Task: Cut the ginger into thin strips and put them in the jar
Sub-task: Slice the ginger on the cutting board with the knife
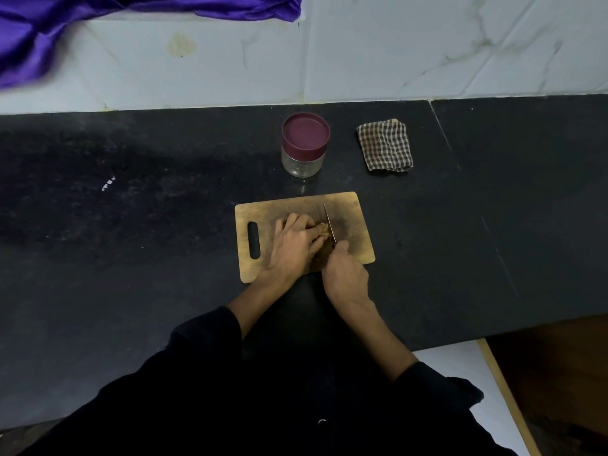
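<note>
Two hands on one small ginger point(324, 229) at frame centre, on the board point(353, 205).
My left hand point(294, 245) pinches it down; right hand point(345, 274) grips the knife point(329, 222). I judge it firm, knobbly, prone to roll.

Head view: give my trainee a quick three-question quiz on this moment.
1. True or false: the jar has its lid on.
2. Which hand holds the knife? A) left B) right
3. What lies to the right of the jar?

Key:
1. True; the maroon lid is on.
2. B; the right hand grips the knife, while the left hand steadies the ginger on the board.
3. A folded checked cloth on the counter.
</note>
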A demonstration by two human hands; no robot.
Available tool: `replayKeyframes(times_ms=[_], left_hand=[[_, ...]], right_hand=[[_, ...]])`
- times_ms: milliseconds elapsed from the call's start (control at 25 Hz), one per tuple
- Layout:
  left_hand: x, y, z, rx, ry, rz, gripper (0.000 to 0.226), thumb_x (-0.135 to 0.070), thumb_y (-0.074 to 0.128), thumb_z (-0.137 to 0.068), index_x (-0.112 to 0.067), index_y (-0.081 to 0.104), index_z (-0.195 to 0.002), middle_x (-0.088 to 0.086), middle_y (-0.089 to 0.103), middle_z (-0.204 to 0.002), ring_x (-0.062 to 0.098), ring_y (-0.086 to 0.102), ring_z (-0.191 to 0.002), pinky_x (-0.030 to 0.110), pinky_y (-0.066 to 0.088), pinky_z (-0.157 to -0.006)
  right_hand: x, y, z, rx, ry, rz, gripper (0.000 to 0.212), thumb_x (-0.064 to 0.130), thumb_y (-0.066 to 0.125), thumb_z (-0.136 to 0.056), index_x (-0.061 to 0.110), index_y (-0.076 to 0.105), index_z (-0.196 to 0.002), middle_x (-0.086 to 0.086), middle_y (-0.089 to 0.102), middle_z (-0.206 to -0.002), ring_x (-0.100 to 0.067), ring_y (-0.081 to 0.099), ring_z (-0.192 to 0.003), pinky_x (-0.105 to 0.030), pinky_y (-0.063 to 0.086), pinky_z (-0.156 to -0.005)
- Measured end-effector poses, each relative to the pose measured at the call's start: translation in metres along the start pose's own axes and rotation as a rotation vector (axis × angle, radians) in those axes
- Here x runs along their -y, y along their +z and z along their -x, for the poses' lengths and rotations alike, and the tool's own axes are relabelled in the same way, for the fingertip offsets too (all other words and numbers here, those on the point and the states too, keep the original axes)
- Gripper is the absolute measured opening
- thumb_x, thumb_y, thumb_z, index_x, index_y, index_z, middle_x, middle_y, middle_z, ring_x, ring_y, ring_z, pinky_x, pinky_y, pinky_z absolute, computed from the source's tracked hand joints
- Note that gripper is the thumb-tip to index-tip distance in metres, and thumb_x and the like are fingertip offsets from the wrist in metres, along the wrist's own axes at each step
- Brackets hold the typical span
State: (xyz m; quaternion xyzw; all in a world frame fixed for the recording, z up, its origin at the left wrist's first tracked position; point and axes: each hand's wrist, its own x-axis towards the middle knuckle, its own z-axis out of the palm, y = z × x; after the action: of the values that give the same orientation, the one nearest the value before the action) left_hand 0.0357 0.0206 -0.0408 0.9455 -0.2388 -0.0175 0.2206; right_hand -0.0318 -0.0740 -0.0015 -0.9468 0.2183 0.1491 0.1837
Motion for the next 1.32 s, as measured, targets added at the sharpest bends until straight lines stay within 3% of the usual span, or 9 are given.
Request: replayKeyframes(times_ms=[720, 1160, 1320], left_hand=[[-0.002, -0.002, 0.000, 0.017, -0.038, 0.005, 0.031, -0.034, 0.052, -0.096, -0.023, 0.065, -0.122, 0.000, 0.063, -0.110, 0.021, 0.047, -0.106, 0.037, 0.035, -0.089], [-0.005, -0.002, 0.001, 0.029, -0.060, 0.010, 0.030, -0.034, 0.052, -0.096, -0.027, 0.065, -0.122, -0.001, 0.061, -0.113, 0.019, 0.046, -0.107, 0.035, 0.033, -0.089], [-0.007, -0.002, 0.002, 0.035, -0.082, 0.000, 0.032, -0.035, 0.051, -0.096, -0.028, 0.063, -0.124, -0.002, 0.060, -0.117, 0.019, 0.045, -0.109, 0.038, 0.033, -0.092]], right_hand=[[0.007, -0.006, -0.005, -0.014, -0.004, 0.044, 0.016, 0.016, 0.038, -0.104, 0.007, 0.044, -0.116, -0.012, 0.068, -0.106, -0.028, 0.068, -0.096, -0.031, 0.041, -0.066], [0.005, -0.005, -0.008, -0.015, -0.008, 0.014, 0.016, 0.017, 0.038, -0.104, 0.007, 0.044, -0.115, -0.012, 0.068, -0.103, -0.028, 0.069, -0.091, -0.035, 0.050, -0.069], [-0.003, 0.002, 0.005, -0.014, -0.011, 0.060, 0.016, 0.015, 0.035, -0.104, 0.007, 0.042, -0.116, -0.014, 0.068, -0.107, -0.030, 0.068, -0.095, -0.034, 0.044, -0.068]])
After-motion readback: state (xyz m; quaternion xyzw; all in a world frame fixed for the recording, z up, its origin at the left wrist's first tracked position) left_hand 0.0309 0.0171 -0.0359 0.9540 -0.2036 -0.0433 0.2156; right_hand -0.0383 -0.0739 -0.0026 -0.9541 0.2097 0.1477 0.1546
